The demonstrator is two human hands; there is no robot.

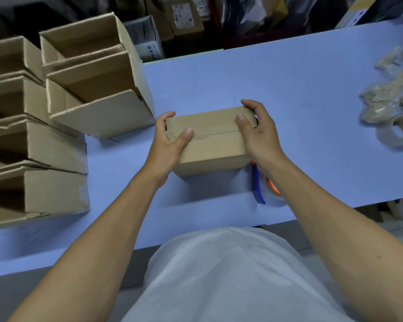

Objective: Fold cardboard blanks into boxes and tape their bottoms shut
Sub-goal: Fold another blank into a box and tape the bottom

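At the centre of the frame a closed cardboard box [209,140] sits on the blue tabletop [289,89], its taped seam facing up. The left hand [169,140] and right hand [258,133] grip its two ends, thumbs on top. Open boxes [56,112] fill the left of the frame, and a tape roll [398,133] lies at right.

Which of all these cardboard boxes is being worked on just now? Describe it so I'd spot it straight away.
Start from the blue table and look to its middle, right of the stacked open boxes. There the box sits between the left hand and right hand, which grip its ends. Unlike the stacked ones, it is closed on top, with a taped seam running across.
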